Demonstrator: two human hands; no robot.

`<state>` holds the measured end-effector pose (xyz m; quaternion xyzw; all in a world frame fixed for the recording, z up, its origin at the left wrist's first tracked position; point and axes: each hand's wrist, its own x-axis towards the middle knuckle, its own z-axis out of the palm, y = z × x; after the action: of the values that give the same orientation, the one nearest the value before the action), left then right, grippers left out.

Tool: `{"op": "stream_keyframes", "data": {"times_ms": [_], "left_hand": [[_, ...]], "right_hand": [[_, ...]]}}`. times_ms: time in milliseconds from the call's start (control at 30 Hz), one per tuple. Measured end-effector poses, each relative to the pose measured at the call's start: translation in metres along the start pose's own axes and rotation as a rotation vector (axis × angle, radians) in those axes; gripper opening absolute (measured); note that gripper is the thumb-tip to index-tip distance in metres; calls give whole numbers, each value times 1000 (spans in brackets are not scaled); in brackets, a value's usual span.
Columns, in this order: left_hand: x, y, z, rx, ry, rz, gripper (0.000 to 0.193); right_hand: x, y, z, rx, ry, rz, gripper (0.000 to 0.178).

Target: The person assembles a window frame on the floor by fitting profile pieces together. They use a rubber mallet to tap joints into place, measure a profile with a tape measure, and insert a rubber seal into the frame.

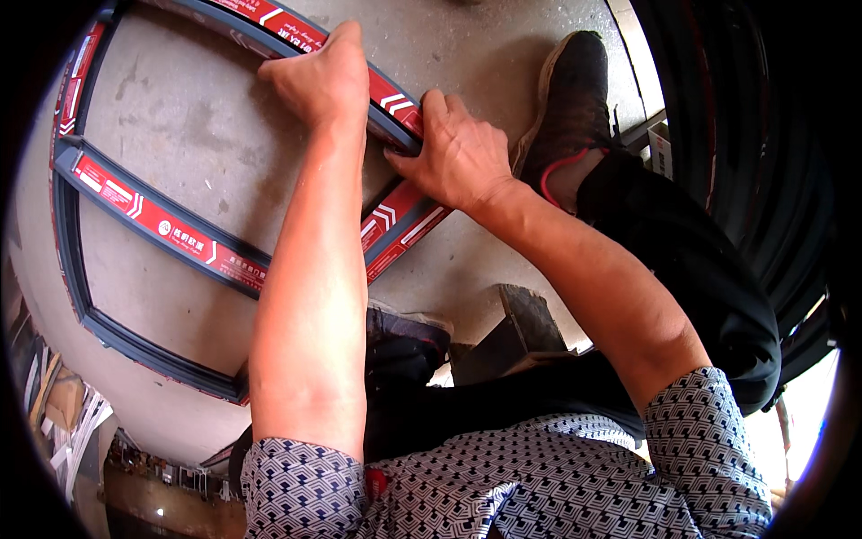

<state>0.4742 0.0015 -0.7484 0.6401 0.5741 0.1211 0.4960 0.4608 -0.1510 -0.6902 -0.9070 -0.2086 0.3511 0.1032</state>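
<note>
A dark grey window frame [189,232] with red printed protective film lies over the floor, with a crossbar between its long sides. My left hand [328,79] is closed around the upper bar [388,97], its thumb on the near side. Further right, my right hand [462,151] grips the same bar at its end, where it meets a red-filmed side piece [402,223]. Fingers of both hands curl over the far edge, so their tips are partly hidden. My left forearm covers part of the crossbar and the lower corner.
My shoe [575,99] stands on the concrete floor [180,99] right of the frame, the other under my arms. A dark block [530,323] sits between my legs. Loose strips and scraps [67,404] lie at the lower left. Long dark profiles [763,117] stand at the right.
</note>
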Motion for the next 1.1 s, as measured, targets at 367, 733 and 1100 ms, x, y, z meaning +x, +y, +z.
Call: {"op": "stream_keyframes", "data": {"times_ms": [367, 733, 1100], "left_hand": [[1, 1, -3, 106, 17, 35, 84], [-4, 7, -4, 113, 23, -32, 79], [-5, 13, -8, 84, -8, -69, 73]], "right_hand": [[-1, -2, 0, 37, -14, -19, 61], [14, 30, -1, 501, -83, -141, 54], [17, 3, -37, 323, -275, 53, 46]]}}
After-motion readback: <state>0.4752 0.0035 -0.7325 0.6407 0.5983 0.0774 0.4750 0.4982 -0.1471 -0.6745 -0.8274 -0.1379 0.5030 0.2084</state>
